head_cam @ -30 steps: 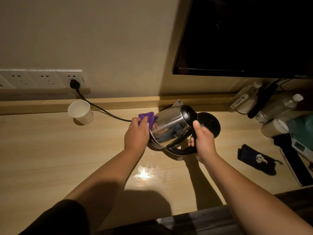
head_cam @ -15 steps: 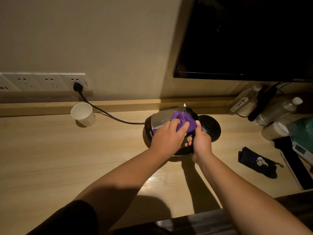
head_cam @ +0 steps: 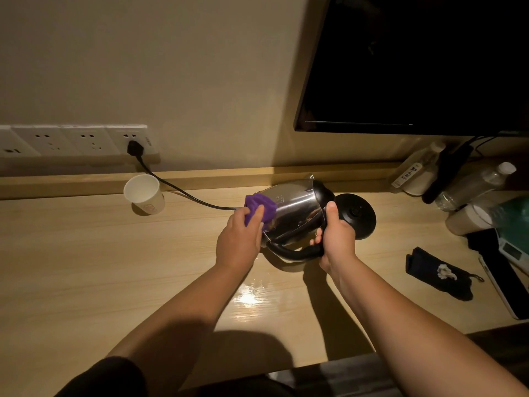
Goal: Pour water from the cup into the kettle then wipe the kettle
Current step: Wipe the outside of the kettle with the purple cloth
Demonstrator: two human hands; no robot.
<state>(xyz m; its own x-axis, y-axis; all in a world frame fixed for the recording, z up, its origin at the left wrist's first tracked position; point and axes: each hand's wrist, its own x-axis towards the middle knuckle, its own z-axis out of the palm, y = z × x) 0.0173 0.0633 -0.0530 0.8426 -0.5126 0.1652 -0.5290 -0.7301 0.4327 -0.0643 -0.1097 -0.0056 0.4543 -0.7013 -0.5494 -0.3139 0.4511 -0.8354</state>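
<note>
Dim warm light, glare on desk (head_cam: 249,296), edges bowed.

We cannot see the near side of the purple cloth (head_cam: 260,209): the left hand (head_cam: 239,242) covers it, and its fingers (head_cam: 255,216) hide where cloth meets the kettle (head_cam: 292,213). The right hand (head_cam: 335,239) wraps the black handle (head_cam: 289,252), hiding the part inside the grip. The kettle's base end is behind the cloth. At the far right, the bottles (head_cam: 475,186) sit in shadow, their labels too small to read, and the picture's edge cuts the items there.
</note>
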